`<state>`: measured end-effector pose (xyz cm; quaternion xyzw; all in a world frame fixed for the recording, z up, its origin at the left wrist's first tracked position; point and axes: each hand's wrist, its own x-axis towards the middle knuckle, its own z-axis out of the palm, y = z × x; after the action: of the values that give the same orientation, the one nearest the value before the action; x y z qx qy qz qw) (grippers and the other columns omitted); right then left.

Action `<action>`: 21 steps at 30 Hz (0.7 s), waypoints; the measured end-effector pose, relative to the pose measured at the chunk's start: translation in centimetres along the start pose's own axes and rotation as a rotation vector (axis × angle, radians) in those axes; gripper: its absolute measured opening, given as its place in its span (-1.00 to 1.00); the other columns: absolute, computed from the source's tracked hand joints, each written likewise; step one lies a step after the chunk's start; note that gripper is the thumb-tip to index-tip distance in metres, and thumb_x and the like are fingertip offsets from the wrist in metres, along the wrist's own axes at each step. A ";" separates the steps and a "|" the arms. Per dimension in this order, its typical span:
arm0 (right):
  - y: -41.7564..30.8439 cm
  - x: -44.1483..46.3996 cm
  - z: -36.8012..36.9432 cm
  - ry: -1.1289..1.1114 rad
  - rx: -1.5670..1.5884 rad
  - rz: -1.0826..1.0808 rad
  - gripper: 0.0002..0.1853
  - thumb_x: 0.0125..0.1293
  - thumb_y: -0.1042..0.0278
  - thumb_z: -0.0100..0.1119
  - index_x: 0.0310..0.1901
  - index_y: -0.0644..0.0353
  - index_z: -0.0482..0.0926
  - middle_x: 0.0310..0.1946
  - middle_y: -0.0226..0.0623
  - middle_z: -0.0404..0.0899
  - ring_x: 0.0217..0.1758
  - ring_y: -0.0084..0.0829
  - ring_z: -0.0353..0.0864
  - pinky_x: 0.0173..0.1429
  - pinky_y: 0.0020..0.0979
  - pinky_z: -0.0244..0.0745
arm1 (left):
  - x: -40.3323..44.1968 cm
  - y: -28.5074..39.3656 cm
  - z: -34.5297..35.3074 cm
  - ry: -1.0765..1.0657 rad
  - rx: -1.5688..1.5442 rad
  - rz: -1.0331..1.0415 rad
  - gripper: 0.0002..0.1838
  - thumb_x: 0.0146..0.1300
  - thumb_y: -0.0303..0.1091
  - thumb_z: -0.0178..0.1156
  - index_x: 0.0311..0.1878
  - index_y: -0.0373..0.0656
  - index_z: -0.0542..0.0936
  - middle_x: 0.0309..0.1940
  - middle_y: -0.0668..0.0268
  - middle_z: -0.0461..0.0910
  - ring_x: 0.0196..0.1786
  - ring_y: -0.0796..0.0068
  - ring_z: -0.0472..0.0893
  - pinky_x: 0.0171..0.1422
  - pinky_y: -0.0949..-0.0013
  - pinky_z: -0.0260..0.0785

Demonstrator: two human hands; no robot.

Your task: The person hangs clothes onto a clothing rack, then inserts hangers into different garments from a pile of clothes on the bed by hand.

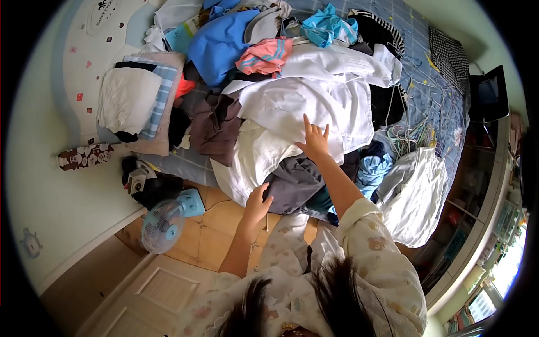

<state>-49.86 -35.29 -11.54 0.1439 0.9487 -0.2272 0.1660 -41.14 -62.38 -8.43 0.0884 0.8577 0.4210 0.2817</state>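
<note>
A white shirt is spread over the heap of clothes on the bed. My right hand lies over its lower part, fingers spread, and grips nothing. At the bed's near edge, my left hand is beside a cream garment and a dark grey garment. Its thumb and fingers are apart with nothing between them; whether it touches the cloth I cannot tell. Left of the shirt is a brown garment. Behind it lie a coral garment with blue stripes and a blue garment.
Folded white cloth sits on a stack by the headboard. Tangled hangers and a white garment lie at the right. A small fan stands on the floor at left. A dark screen is at far right.
</note>
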 end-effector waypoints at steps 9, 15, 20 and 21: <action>0.6 -8.9 -5.1 0.192 0.227 -0.334 -0.83 0.09 0.51 0.08 -0.23 0.19 0.49 -0.28 -0.12 0.48 -0.19 0.01 0.52 -0.14 -0.12 0.46 | 4.1 1.2 -1.5 -0.088 -0.844 -0.389 -0.30 0.33 0.14 0.02 0.36 -0.14 0.23 0.21 0.10 0.44 0.24 0.25 0.44 0.30 0.20 0.23; 1.8 -25.4 -12.6 0.124 0.195 -0.362 -0.71 -0.05 0.63 0.09 -0.21 0.24 0.55 -0.36 -0.11 0.47 -0.26 -0.05 0.51 -0.17 -0.18 0.46 | 9.6 2.2 0.1 -0.028 -1.604 -0.594 -0.37 0.30 0.12 0.07 0.28 -0.11 0.30 0.20 0.22 0.40 0.21 0.24 0.41 0.36 0.14 0.18; 3.2 -34.6 -14.5 0.143 0.182 -0.131 -0.69 -0.07 0.69 0.06 -0.21 0.28 0.54 -0.38 -0.13 0.43 -0.30 -0.04 0.46 -0.22 -0.16 0.42 | 10.1 2.0 4.5 0.115 -1.755 -0.475 -0.52 0.29 -0.01 0.13 0.17 -0.08 0.44 0.16 0.34 0.46 0.19 0.33 0.43 0.27 0.24 0.29; 3.7 -35.9 -14.3 0.168 0.196 -0.078 -0.69 -0.06 0.70 0.04 -0.21 0.28 0.54 -0.38 -0.12 0.42 -0.31 -0.03 0.46 -0.22 -0.17 0.41 | 9.7 2.4 5.5 0.174 -1.777 -0.508 -0.51 0.29 -0.02 0.14 0.18 -0.08 0.44 0.16 0.34 0.46 0.19 0.31 0.43 0.27 0.24 0.30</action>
<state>-19.66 -32.36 12.73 0.1409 0.9375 -0.3121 0.0623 -46.31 -53.38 -13.19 -0.3825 0.2318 0.8544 0.2646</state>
